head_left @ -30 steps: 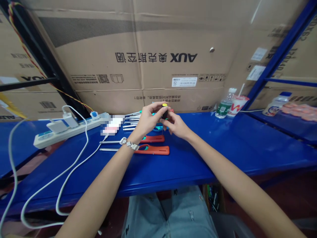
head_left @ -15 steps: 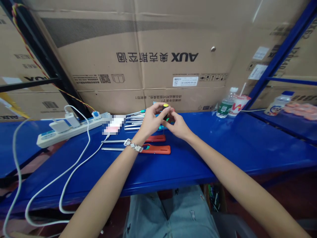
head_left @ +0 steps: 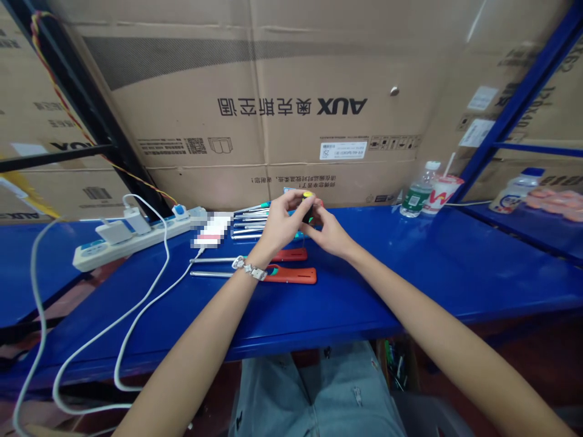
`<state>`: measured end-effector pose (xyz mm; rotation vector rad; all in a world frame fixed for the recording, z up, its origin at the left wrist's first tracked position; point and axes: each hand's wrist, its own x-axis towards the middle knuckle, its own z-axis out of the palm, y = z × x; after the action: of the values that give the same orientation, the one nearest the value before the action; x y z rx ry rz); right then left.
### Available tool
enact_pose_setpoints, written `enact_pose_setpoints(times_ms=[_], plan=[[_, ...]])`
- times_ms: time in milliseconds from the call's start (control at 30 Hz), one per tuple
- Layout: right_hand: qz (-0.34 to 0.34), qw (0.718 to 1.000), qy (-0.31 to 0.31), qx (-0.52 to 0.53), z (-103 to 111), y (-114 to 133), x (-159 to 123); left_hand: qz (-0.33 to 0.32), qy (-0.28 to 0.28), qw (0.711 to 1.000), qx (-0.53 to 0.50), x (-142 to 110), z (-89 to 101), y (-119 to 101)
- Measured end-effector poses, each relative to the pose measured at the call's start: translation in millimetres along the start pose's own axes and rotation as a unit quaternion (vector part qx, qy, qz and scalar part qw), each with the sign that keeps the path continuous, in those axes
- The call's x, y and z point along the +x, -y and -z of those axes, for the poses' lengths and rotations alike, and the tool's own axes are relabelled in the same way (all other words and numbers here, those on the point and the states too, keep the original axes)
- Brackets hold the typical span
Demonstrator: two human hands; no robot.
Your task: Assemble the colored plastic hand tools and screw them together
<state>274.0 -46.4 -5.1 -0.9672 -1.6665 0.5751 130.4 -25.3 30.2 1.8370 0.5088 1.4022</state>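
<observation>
My left hand (head_left: 283, 223) is closed around the dark handle of a screwdriver (head_left: 308, 195) with a yellow end. The handle stands nearly upright, and its tip is hidden by my fingers. Against it, my right hand (head_left: 334, 233) is closed on a mostly hidden red lighter (head_left: 320, 203), with a bit of green showing between the hands. Two orange-red long-nosed lighters, a nearer one (head_left: 298, 276) and a farther one (head_left: 296, 255), lie below my hands, metal tubes pointing left. Several more metal tubes (head_left: 249, 227) with turquoise parts lie behind my left hand.
On the left sit a white power strip (head_left: 136, 240) with plugs, looping white cables (head_left: 157, 279) and a blurred-out phone (head_left: 213, 230). A green-labelled bottle (head_left: 416, 194) and a red-and-white cup (head_left: 441, 193) stand at the right. Cardboard (head_left: 291, 67) backs the blue table (head_left: 410, 267).
The whole view has shifted slightly, so everything appears a little farther right. Both hands stay together on the screwdriver and lighter; the yellow end has tilted a little.
</observation>
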Motion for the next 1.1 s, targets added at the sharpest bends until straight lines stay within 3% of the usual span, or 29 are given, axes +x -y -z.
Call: enact_pose_setpoints(times_ms=[67, 133, 267, 333, 433, 533, 600, 667, 767, 833, 900, 1033, 1100], plan=[[-0.005, 0.997, 0.072, 0.033, 6.7, 3.4, -0.1, -0.001, 0.056, 0.998, 0.003, 0.0, 5.7, -0.5], [0.000, 0.995, 0.094, 0.031, 9.9, 3.9, 0.9, 0.004, 0.056, 0.998, 0.011, -0.5, 6.2, 0.5], [0.017, 0.999, -0.005, -0.031, 1.9, -3.4, 3.8, 0.010, -0.085, 0.996, 0.040, -1.6, -7.7, 4.5], [0.006, 0.997, -0.040, -0.063, -3.5, -6.0, 3.8, 0.010, -0.127, 0.991, 0.038, -1.5, -13.2, 5.4], [0.003, 0.998, -0.040, -0.057, -3.8, -3.5, 2.0, 0.006, -0.060, 0.998, 0.010, -0.5, -9.0, 3.9], [0.011, 0.999, 0.050, 0.011, 4.3, 2.5, 0.2, -0.001, 0.058, 0.998, 0.012, 0.5, 4.2, 1.0], [0.012, 0.995, 0.092, 0.021, 8.6, 3.8, 0.2, 0.002, 0.083, 0.996, 0.031, 0.6, 9.1, 0.2], [0.016, 0.997, 0.072, -0.003, 8.1, 1.9, 1.1, 0.004, 0.038, 0.998, 0.045, 0.3, 6.9, 0.8], [0.015, 0.999, -0.005, -0.045, -0.5, -2.8, 2.3, -0.004, -0.087, 0.995, 0.053, 0.3, -4.4, 2.3], [0.000, 0.997, -0.041, -0.068, -6.2, -3.1, 2.2, -0.013, -0.123, 0.991, 0.047, 1.1, -9.2, 2.2], [-0.007, 0.997, -0.047, -0.069, -7.7, 0.0, 1.6, -0.014, -0.091, 0.995, 0.028, 2.1, -7.1, 0.7], [0.002, 0.998, 0.065, 0.013, 2.1, 8.0, 1.3, 0.012, 0.055, 0.998, 0.000, 3.7, 9.5, -3.4], [0.002, 0.996, 0.091, 0.017, 6.5, 8.1, 2.5, 0.027, 0.074, 0.997, 0.003, 3.8, 13.7, -3.6]])
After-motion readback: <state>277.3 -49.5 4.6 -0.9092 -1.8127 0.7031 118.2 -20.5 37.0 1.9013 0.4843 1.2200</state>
